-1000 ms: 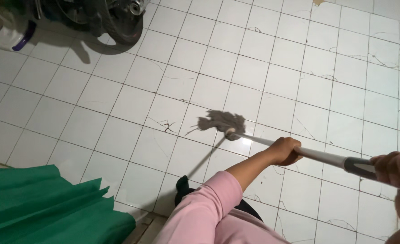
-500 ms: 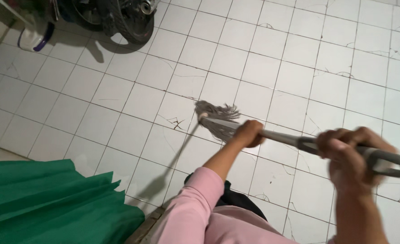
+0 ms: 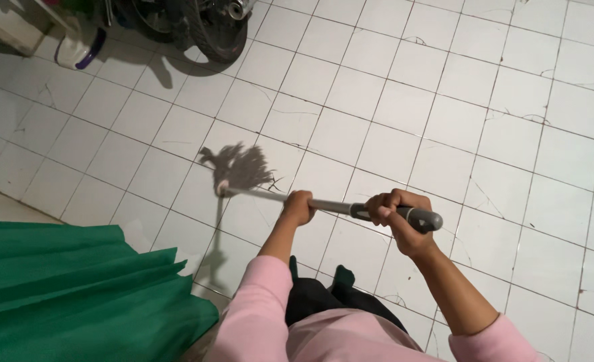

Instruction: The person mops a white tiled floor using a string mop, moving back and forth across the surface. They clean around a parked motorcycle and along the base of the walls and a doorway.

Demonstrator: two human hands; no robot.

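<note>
Mop head (image 3: 238, 167) swept leftward across tiled floor (image 3: 444, 121) since earlier frames, now near green cloth (image 3: 76, 288); left hand (image 3: 298, 207) and right hand (image 3: 395, 209) both clenched round handle (image 3: 330, 206), stroke continuing.

You have one mop (image 3: 243, 171) in view, gripped by your two hands: left (image 3: 298, 207) and right (image 3: 394, 213). One green cloth (image 3: 76, 295) lies at lower left, one tyre (image 3: 210, 30) at top, one white container (image 3: 76, 47).
</note>
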